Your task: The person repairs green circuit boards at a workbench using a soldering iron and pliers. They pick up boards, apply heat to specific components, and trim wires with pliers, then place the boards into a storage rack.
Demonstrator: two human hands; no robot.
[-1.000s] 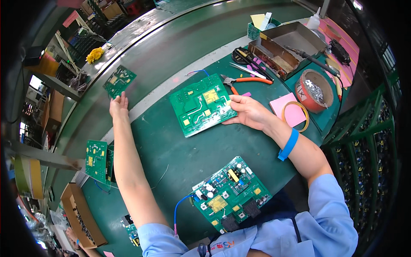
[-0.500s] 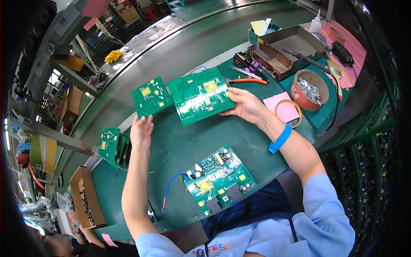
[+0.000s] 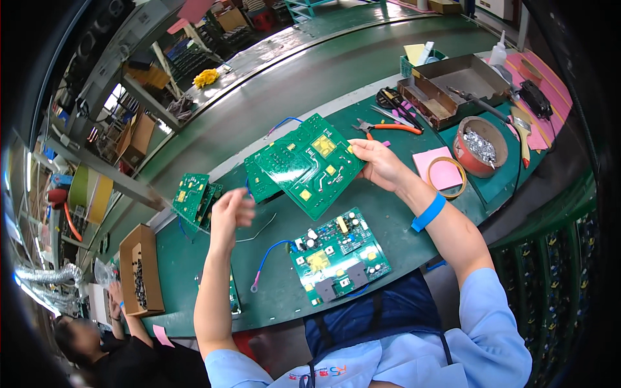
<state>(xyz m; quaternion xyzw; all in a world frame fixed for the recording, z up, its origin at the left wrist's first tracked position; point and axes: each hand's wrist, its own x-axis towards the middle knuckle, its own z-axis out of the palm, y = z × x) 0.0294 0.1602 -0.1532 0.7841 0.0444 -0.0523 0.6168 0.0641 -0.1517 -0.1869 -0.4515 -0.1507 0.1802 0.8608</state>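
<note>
My right hand (image 3: pixel 381 164) grips the right edge of a green circuit board (image 3: pixel 314 187) with yellow patches, tilted above the table. Partly hidden behind it is another green board (image 3: pixel 260 184); whether the two touch I cannot tell. My left hand (image 3: pixel 234 212) is just left of these boards, its fingers bent and smeared by motion, with nothing visible in them. Closer to me a populated circuit board (image 3: pixel 343 258) lies component side up on the green mat, with a blue wire (image 3: pixel 265 260) ending in a pink-sleeved ring terminal.
Upright boards (image 3: pixel 191 197) stand at left, near a cardboard box (image 3: pixel 147 271) of small dark parts. To the right lie orange-handled cutters (image 3: pixel 394 128), a tape roll (image 3: pixel 463 178), a red pot (image 3: pixel 493 167), a brush (image 3: pixel 521 139) and a metal tray (image 3: pixel 472 77). Another person (image 3: pixel 129 349) sits lower left.
The board in my right hand has turned and come nearer, now overlapping the other board. My left hand has moved slightly right and down, its fingers more bent. The whole view has shifted.
</note>
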